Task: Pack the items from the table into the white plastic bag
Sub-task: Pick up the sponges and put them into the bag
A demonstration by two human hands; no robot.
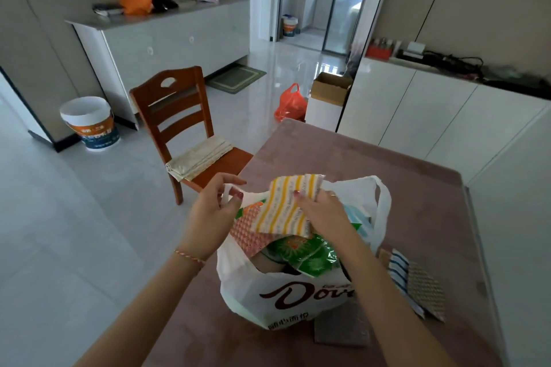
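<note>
The white plastic bag (268, 304) with brown lettering stands open on the pink-covered table (417, 188). My left hand (211, 214) pinches the bag's left handle. My right hand (322, 214) holds a yellow-striped cloth (286, 208) over the bag's mouth. Inside the bag lie a red-patterned cloth (250, 238), a green packet (310, 253) and a blue face mask (357, 220). To the right of the bag, a blue-striped cloth (399, 274) and a grey-patterned cloth (429, 289) lie on the table. A grey cloth (340, 331) lies partly under the bag's front.
A wooden chair (179, 116) with a folded cloth on its seat stands left of the table. White cabinets (432, 116) run along the right. On the floor are a paint bucket (89, 124), an orange bag (290, 104) and a cardboard box (328, 92).
</note>
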